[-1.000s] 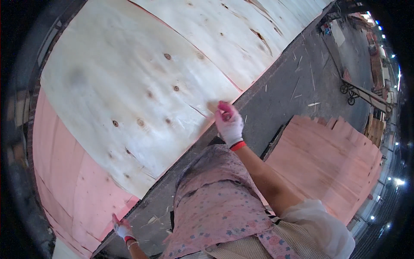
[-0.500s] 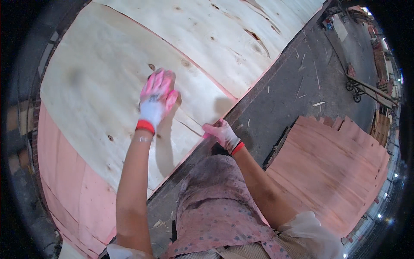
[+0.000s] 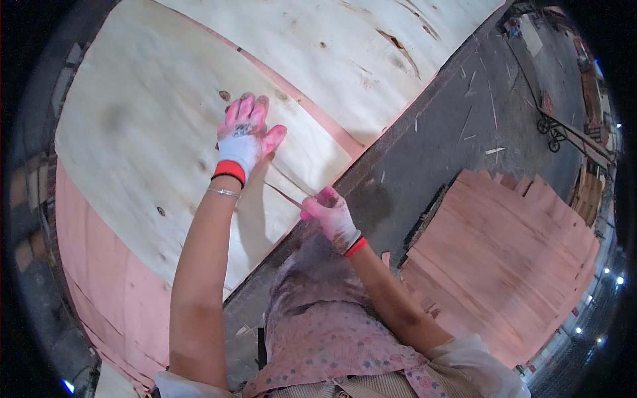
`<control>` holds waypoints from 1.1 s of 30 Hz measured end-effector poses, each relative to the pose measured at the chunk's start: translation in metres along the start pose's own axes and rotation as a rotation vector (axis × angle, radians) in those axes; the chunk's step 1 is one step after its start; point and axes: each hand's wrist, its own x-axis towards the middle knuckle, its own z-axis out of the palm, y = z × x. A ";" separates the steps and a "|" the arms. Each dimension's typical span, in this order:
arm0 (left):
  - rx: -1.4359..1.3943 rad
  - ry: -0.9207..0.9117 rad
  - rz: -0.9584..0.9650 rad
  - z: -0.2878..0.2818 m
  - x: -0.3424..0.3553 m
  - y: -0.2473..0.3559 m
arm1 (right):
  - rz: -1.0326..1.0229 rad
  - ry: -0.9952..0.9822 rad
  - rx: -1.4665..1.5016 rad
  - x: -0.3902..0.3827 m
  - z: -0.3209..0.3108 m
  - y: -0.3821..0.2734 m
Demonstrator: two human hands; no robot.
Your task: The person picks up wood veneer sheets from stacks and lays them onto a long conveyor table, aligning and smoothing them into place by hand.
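Note:
A pale wood veneer sheet (image 3: 146, 119) with dark knots lies over pink-stained veneer. My left hand (image 3: 247, 136), in a white glove with pink fingers and a red cuff, rests flat on it, fingers apart. At the sheet's near right edge, my right hand (image 3: 330, 213), gloved alike, is closed in a pinch on the veneer beside a narrow split. The split runs from the pinched edge toward my left hand. My right fingertips partly hide the pinched bit.
Another pale veneer sheet (image 3: 332, 60) lies beyond, a pink strip (image 3: 325, 126) showing between the two. Pink veneer (image 3: 113, 225) shows at the left. To the right, a stack of pink sheets (image 3: 497, 259) stands on a grey floor (image 3: 458, 113) littered with splinters. A wheeled cart (image 3: 557, 132) stands farther off.
The near pale sheet has shifted away from the far one, widening the pink strip between them. My right hand has moved slightly toward me, and the split looks wider. My left fingers have spread.

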 end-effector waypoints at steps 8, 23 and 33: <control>0.185 -0.188 -0.136 -0.019 0.026 0.013 | -0.130 0.007 -0.435 -0.024 0.029 -0.017; -0.144 -0.276 0.021 0.018 0.032 -0.048 | -0.566 0.207 -1.444 0.013 0.031 -0.041; 0.090 -0.339 -0.075 0.022 0.022 -0.018 | -0.558 0.029 -1.975 0.057 0.027 -0.020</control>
